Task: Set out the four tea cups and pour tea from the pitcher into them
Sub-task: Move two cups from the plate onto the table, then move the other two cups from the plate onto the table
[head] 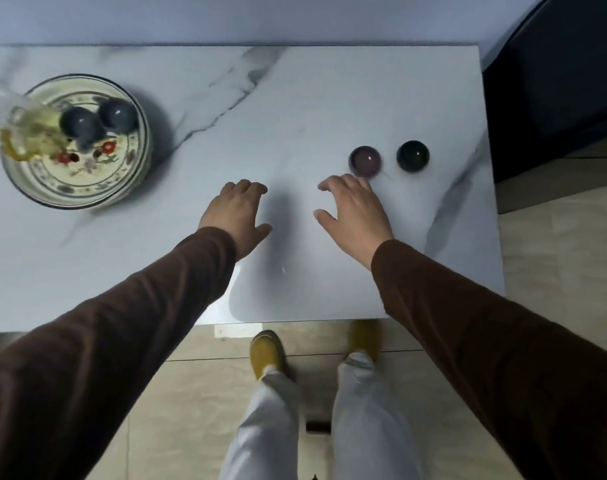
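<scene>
Two small cups stand side by side on the right of the marble table (295, 98): a purple cup (365, 161) and a dark green cup (413, 156). Two dark blue cups (117, 114) (78, 123) rest in a flower-patterned bowl (97, 188) at the far left. A glass pitcher (28, 133) of yellowish tea leans at the bowl's left side, blurred. My right hand (354, 216) hovers empty with fingers spread, its fingertips just below the purple cup. My left hand (238, 216) is spread over the table's middle, holding nothing.
The table's right edge (492, 202) borders a dark piece of furniture (558, 81). Its front edge is near my feet in yellow slippers (267, 351) on a tiled floor. A wall runs behind the table.
</scene>
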A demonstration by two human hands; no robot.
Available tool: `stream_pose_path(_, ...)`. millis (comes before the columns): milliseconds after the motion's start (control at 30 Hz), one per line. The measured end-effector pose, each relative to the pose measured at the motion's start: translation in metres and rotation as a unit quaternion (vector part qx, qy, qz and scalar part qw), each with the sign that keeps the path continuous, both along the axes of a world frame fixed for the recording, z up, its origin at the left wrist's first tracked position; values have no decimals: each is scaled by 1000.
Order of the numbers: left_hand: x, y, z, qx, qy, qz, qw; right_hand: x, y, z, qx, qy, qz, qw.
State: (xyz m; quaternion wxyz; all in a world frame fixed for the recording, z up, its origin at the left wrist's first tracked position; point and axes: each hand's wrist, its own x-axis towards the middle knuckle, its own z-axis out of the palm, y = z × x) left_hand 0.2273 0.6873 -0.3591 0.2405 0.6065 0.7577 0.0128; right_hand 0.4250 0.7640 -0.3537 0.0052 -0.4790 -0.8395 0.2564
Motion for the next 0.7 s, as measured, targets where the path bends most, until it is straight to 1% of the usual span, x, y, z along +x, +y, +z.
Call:
stream_pose_path(200, -53, -28, 8, -10, 11, 33, 999, -48, -19, -2, -13, 20, -13, 1000)
stream_pose_path(433, -122, -43, 6, 14, 29, 96, 995, -120, -19, -12, -21, 48, -10, 999)
stream_pose_path(633, -189, -54, 3, 62, 29, 127, 990, -197, -33, -7, -31, 58, -9, 998)
stream_pose_path(700, -213, -56, 0, 76, 14, 145, 986, -223, -40, -6, -34, 62, -14, 997)
